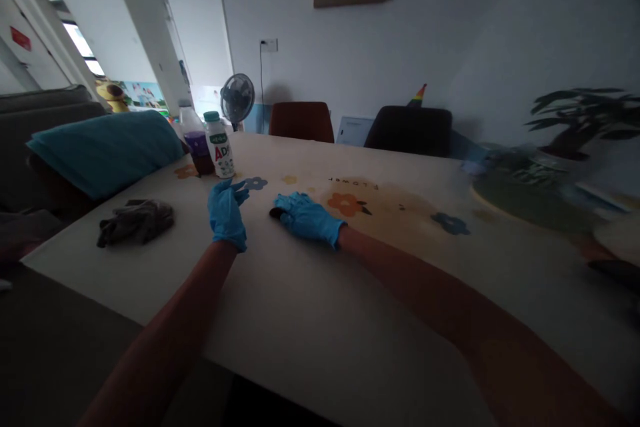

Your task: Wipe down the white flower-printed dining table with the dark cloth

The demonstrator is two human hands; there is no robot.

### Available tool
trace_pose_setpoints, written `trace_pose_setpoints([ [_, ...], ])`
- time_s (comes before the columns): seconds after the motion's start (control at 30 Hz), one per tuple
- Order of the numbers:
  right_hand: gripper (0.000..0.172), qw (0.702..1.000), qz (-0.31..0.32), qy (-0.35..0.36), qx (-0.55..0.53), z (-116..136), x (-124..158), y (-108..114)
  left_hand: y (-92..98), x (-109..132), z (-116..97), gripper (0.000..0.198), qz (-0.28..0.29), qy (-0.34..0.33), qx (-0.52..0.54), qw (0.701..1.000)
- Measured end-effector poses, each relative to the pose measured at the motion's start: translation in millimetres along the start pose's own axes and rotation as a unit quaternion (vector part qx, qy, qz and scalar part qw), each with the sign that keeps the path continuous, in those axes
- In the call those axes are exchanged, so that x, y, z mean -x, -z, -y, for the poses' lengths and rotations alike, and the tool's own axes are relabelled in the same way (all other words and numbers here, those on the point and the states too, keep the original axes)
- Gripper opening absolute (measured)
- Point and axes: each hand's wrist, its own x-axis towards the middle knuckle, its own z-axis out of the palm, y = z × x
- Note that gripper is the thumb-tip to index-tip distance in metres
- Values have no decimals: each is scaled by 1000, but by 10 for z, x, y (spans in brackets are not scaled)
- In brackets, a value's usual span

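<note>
Both of my hands wear blue gloves. My right hand lies over a small dark object, pressing it on the white table with printed flowers. Only the object's dark edge shows at the fingertips, so its kind is unclear. My left hand is raised a little in front of the bottles, its fingers apart and holding nothing. Just behind it stands a white bottle with a green cap. Beside that is a clear bottle with a purple label and dark liquid. A crumpled dark cloth lies to the left.
A teal towel drapes over a chair at the left. Beyond the table stand a brown chair, a black chair and a fan. On the right are a round green mat and a potted plant.
</note>
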Motion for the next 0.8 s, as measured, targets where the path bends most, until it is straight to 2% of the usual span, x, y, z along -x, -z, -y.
trace_pose_setpoints([
  [0.1,66,999,36,4,-17,115,417,-21,-16,18,-4,31,-6,6,-6,1000],
  [0.2,68,998,41,16,-48,184,775,-31,-17,28,9,30,2,9,-9,1000],
  [0.27,68,997,40,30,-56,209,911,-33,-18,32,21,30,4,11,-5,1000],
  [0.33,66,997,45,39,-55,229,933,-34,-25,39,35,30,5,9,3,1000],
  [0.43,61,996,53,58,-45,276,763,-43,-42,53,51,28,10,7,8,1000],
  [0.57,53,995,45,84,-29,384,293,-91,-63,45,54,25,0,4,18,1000],
  [0.8,42,996,26,81,-15,498,-685,-247,-40,-83,39,27,-84,-63,35,994],
])
